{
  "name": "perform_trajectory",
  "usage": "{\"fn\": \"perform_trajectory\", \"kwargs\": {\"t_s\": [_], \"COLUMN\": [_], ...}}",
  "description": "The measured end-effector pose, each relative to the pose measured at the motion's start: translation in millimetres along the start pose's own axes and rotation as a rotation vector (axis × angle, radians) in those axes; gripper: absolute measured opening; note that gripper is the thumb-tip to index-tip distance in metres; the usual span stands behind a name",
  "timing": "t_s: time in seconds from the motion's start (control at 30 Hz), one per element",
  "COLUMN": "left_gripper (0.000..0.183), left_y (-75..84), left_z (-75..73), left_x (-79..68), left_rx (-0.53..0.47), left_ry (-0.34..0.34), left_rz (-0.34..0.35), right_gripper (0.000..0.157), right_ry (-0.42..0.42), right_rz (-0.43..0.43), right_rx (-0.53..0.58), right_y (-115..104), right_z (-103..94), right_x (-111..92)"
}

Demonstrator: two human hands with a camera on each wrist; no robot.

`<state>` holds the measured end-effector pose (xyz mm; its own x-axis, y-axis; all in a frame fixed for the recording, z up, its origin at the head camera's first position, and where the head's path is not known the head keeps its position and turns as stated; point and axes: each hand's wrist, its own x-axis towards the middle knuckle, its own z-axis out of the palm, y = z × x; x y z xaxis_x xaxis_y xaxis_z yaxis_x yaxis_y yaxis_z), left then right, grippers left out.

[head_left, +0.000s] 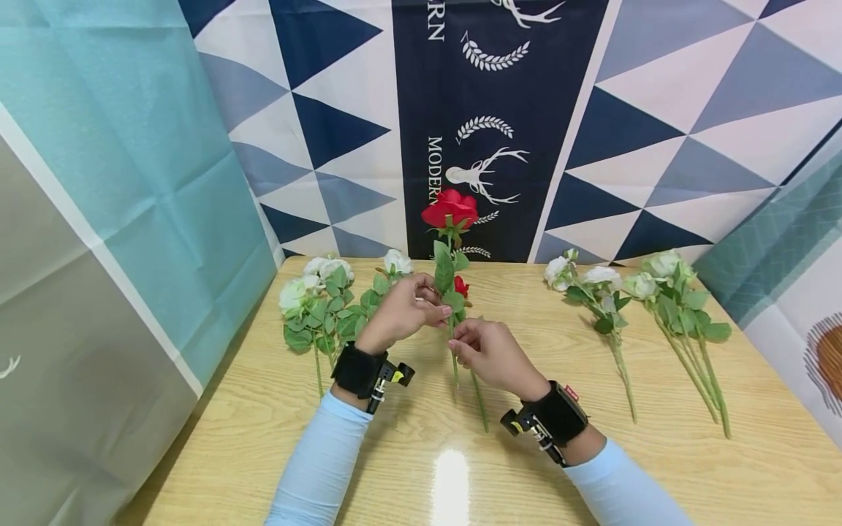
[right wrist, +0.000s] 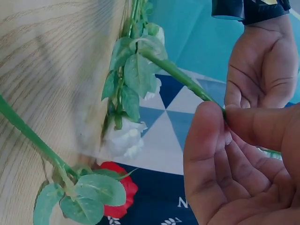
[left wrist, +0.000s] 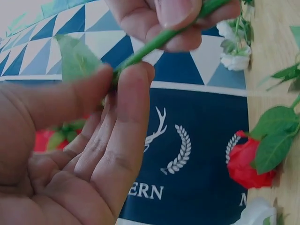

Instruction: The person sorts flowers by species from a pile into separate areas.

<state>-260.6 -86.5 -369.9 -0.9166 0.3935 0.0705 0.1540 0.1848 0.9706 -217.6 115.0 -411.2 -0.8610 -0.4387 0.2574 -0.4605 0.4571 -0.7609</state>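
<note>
Red rose on a green stem; white roses with green leaves; pale wood-grain bench; navy, grey and white triangle-patterned backdrop.

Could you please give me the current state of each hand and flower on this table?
Left hand: pinches the red rose's stem, higher up.
Right hand: pinches the same stem lower down.
Red rose: held upright above the table, bloom open.
White roses, left bunch: lying flat on the table, untouched.
White roses, right bunch: lying flat, untouched.
Wooden table: bears both bunches.
</note>
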Motion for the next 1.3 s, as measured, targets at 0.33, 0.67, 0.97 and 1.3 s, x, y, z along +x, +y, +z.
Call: {"fn": "perform_trajectory", "kwargs": {"t_s": [0.33, 0.67, 0.97, 1.3], "left_gripper": [0.027, 0.023, 0.008, 0.025], "left_y": [3.1, 18.3, 26.5, 27.8], "left_z": [1.5, -8.1, -20.8, -23.8], "left_x": [-0.4, -15.8, -25.2, -25.9], "left_rx": [0.139, 0.196, 0.279, 0.299], "left_ry": [0.164, 0.084, -0.21, -0.371], "left_rz": [0.276, 0.326, 0.428, 0.534], "right_gripper": [0.004, 0.006, 0.013, 0.041], "right_ry": [-0.045, -0.066, -0.024, 0.026], "right_rz": [-0.024, -0.044, -0.136, -0.179], "right_rx": [-0.023, -0.033, -0.044, -0.007], "right_y": [0.3, 4.4, 10.9, 12.4], "right_z": [4.1, 4.9, 6.6, 10.9], "right_x": [-0.5, -0.1, 1.2, 4.2]}}
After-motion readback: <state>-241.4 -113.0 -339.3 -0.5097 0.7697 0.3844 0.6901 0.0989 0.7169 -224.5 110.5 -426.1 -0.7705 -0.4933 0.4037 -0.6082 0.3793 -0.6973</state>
